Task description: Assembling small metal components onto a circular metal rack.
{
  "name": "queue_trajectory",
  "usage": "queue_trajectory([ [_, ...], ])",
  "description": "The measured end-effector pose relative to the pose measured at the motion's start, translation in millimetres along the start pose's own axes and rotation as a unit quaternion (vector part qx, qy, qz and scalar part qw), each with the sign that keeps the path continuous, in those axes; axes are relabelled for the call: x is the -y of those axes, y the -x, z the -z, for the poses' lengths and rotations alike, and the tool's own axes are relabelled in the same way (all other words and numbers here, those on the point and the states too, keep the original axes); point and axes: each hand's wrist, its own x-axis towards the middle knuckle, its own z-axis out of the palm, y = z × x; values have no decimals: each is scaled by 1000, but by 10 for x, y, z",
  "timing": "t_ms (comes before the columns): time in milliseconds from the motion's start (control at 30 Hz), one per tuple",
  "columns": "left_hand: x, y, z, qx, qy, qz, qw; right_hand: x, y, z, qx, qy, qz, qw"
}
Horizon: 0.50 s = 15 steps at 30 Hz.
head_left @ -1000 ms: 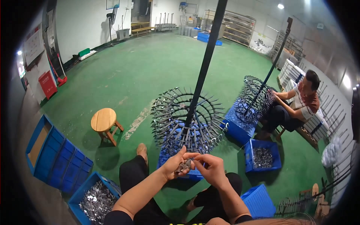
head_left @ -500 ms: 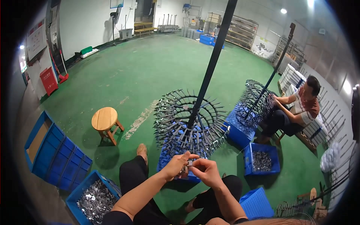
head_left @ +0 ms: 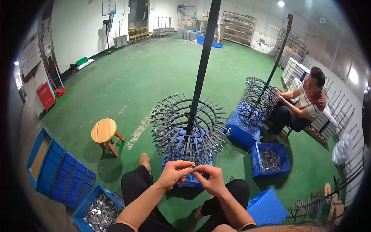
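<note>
Both hands meet just in front of a black rack (head_left: 189, 127) with rings of outward prongs around a tall post. My left hand (head_left: 174, 174) pinches a small shiny metal piece (head_left: 193, 166) between thumb and fingertips. My right hand (head_left: 210, 178) is closed at the same piece, its fingertips touching it; their grip hides much of its shape. Small silvery pieces hang on several prongs, mostly along the rack's left side and lower right edge. Beneath the rack stands a blue crate (head_left: 188, 182), partly behind my hands.
At lower left a blue bin (head_left: 79, 216) holds loose metal pieces, beside stacked blue crates (head_left: 58, 166) and a wooden stool (head_left: 103, 130). Rightward are another bin of pieces (head_left: 270, 160), an upturned blue crate (head_left: 266, 208), and a seated co-worker (head_left: 309, 96) at a second rack (head_left: 257, 102).
My hands have drawn level and closer together, fingertips now meeting at the small piece. The view has shifted slightly, so the rack and post appear farther left.
</note>
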Motion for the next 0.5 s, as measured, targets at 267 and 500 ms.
queue_trajectory([
  [267,-183,-107,-23,42,-22,46,998,-68,-34,-20,-36,21,-11,999],
  [500,-585,-758,180,36,-385,-263,884,-186,-124,-18,-98,278,71,953],
])
